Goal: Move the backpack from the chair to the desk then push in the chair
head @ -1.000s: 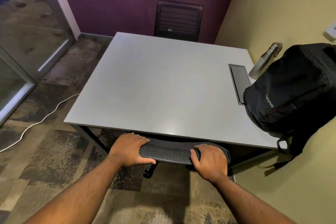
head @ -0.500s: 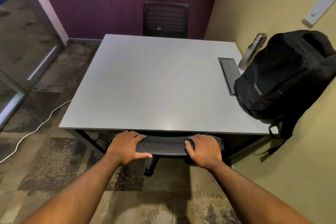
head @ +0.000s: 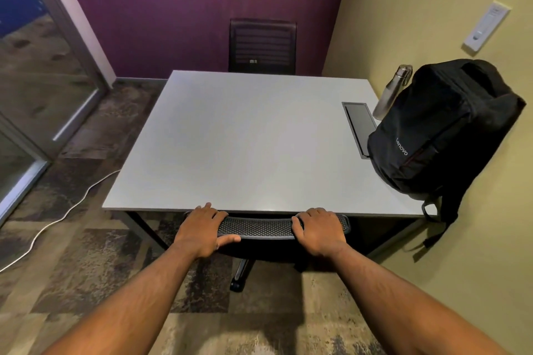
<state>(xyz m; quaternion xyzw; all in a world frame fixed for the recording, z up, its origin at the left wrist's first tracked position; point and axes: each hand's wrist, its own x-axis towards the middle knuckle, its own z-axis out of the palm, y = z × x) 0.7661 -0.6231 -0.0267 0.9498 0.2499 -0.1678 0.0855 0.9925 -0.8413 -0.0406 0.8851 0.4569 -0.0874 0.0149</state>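
Against the desk [head: 230, 138] edge, chair [head: 265, 226] back runs crosswise.

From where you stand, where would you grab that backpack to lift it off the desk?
Probably the top handle. The backpack stands upright on the desk's right edge, leaning toward the wall, so its top faces up and back. I would come from above and the left, since the wall blocks the right side. The bottle beside it stands close, so reach carefully. The handle itself is hard to see.

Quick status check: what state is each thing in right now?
Backpack: upright on the desk, against the wall.
Near chair: tucked under the desk edge.
Left hand: gripping the chair back.
Right hand: gripping the chair back.
Bottle: standing, capped.
Far chair: pushed in.
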